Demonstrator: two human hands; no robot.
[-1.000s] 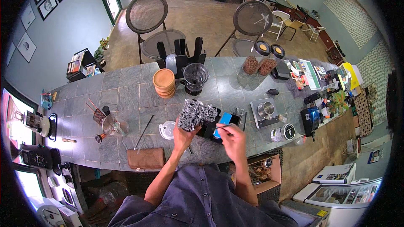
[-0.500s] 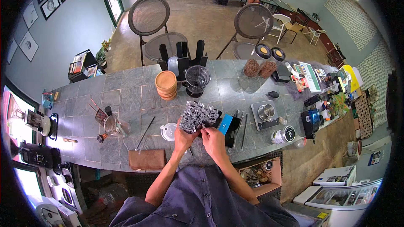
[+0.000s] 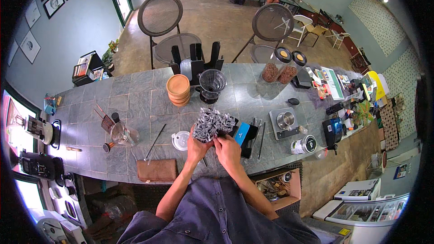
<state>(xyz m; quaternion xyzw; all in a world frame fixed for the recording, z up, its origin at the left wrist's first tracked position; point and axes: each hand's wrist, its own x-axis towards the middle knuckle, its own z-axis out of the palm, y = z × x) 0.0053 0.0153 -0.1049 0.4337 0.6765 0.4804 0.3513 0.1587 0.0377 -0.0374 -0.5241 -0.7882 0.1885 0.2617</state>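
A shaggy grey bundle of looped strands (image 3: 213,123), like a chenille duster, is held just above the near middle of the counter. My left hand (image 3: 197,147) grips its lower left side, fingers partly hidden behind the strands. At its lower right edge, my right hand (image 3: 227,152) pinches with curled fingers; what lies between the fingertips is hidden. A white plastic lid (image 3: 181,140) lies left of my left hand. Beyond my right hand are a blue card-like piece (image 3: 242,132) and a black flat object (image 3: 250,142). A brown folded cloth (image 3: 157,170) rests at the counter's near edge.
Beyond the bundle stand a coffee dripper (image 3: 211,85) and stacked wooden discs (image 3: 178,86). A scale (image 3: 285,126) bears a metal cup; a white tub (image 3: 303,145) is nearby. Left stands a glass pitcher (image 3: 125,134). Two bean jars (image 3: 276,67) are at the far edge.
The fingers of my right hand have shifted slightly left and curled in at the bundle's lower edge. My left hand keeps its grip almost unmoved.
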